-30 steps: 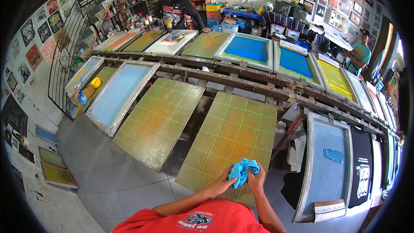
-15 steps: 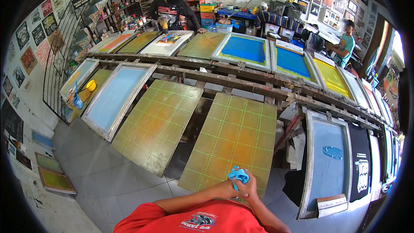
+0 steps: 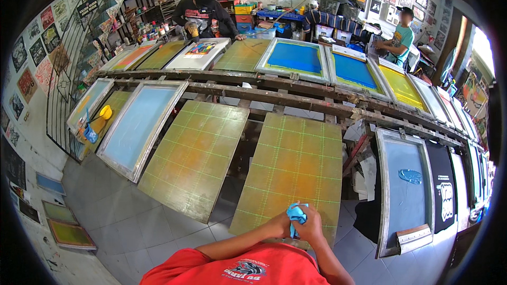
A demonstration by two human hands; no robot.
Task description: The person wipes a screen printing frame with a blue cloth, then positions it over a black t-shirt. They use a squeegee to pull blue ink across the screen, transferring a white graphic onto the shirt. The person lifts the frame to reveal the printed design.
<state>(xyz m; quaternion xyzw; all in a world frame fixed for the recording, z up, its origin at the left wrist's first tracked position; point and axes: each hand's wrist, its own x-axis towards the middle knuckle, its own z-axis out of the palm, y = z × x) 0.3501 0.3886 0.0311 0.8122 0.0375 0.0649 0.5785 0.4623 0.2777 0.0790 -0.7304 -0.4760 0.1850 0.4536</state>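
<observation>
A crumpled light-blue cloth (image 3: 296, 214) is bunched between my two hands, over the near end of a yellow-green printing board (image 3: 294, 163) with a bright green grid. My right hand (image 3: 311, 224) is closed round the cloth from the right. My left hand (image 3: 281, 226) presses against it from the left, its fingers partly hidden. A second gridded board (image 3: 195, 153) lies to the left. Further right is a framed screen (image 3: 404, 190) with a blob of blue ink (image 3: 410, 176) on its mesh and a squeegee (image 3: 413, 238) near its lower edge.
Dark rails (image 3: 274, 95) run across behind the boards. Beyond them stand blue-filled screens (image 3: 294, 59) and a yellow one (image 3: 404, 88). Left is a pale-blue screen (image 3: 141, 121) and a yellow cup (image 3: 106, 112). Two people, one in black (image 3: 207, 18), one in teal (image 3: 404, 42), work at the back.
My view has shifted slightly. Both hands still grip the cloth, which has turned and bunched differently between them. The person in teal stands more upright, arms forward.
</observation>
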